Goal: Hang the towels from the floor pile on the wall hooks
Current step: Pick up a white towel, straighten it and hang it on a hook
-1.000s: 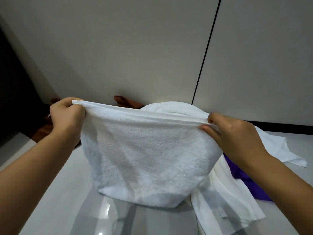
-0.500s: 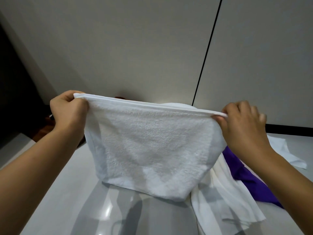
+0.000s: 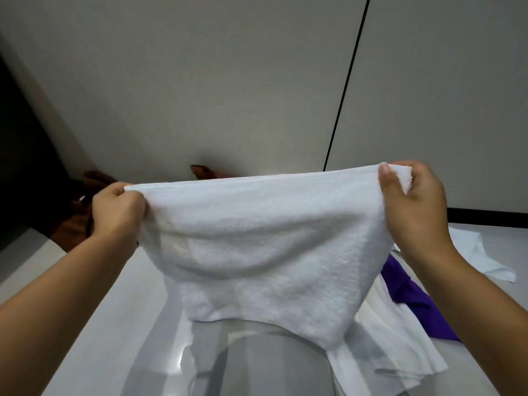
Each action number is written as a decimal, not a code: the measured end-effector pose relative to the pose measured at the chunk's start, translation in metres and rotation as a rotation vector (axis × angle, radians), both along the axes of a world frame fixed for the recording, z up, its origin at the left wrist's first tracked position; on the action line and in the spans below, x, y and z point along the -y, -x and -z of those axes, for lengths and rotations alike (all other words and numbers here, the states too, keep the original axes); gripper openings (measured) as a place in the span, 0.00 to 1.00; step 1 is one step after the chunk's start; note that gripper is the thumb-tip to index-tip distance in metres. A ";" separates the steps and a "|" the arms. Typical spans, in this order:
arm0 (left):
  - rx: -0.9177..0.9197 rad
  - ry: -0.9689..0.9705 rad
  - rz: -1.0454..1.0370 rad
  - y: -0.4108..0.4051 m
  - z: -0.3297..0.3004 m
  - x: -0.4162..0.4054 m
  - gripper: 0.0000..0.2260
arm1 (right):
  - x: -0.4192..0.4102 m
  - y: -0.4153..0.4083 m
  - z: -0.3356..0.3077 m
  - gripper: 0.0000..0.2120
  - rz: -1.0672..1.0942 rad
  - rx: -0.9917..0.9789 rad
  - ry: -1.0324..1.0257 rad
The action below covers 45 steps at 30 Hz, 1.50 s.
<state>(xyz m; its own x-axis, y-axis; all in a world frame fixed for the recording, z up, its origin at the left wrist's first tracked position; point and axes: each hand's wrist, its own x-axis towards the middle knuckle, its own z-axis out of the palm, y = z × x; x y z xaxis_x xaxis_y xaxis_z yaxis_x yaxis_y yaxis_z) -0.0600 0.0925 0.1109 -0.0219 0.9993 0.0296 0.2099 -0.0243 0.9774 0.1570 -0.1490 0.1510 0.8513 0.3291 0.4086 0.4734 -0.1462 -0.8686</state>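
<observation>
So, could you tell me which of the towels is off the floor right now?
The thick white towel, stretched between the left hand and right hand. The purple towel, thin white ones and brown one lie on the floor.

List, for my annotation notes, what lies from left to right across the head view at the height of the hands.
brown cloth → left hand → white towel held stretched between both hands → right hand → white cloth on the floor
</observation>
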 end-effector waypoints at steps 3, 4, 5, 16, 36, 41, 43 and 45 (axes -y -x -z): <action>-0.211 0.028 0.050 0.005 0.025 -0.007 0.09 | 0.000 0.013 -0.007 0.06 -0.078 0.191 0.023; -0.275 0.043 0.062 0.007 0.035 -0.006 0.09 | -0.001 0.018 -0.010 0.06 -0.121 0.241 0.028; -0.331 0.068 0.074 0.010 0.047 -0.006 0.08 | -0.002 0.023 -0.012 0.06 -0.163 0.283 0.034; -0.135 0.022 0.902 -0.039 -0.006 0.076 0.10 | -0.016 0.046 -0.027 0.05 -0.551 0.131 0.104; 0.212 -0.385 0.632 -0.059 -0.050 0.122 0.14 | -0.021 0.049 0.006 0.14 -0.682 -0.273 0.106; 0.283 -0.434 0.479 -0.052 -0.067 0.106 0.14 | -0.020 0.039 0.046 0.14 -0.671 -0.208 0.356; 0.293 -0.451 0.411 -0.047 -0.071 0.096 0.13 | -0.017 0.031 0.058 0.23 -0.647 -0.214 0.395; 0.294 -0.438 0.357 -0.041 -0.071 0.084 0.14 | -0.012 0.022 0.065 0.24 -0.602 -0.209 0.414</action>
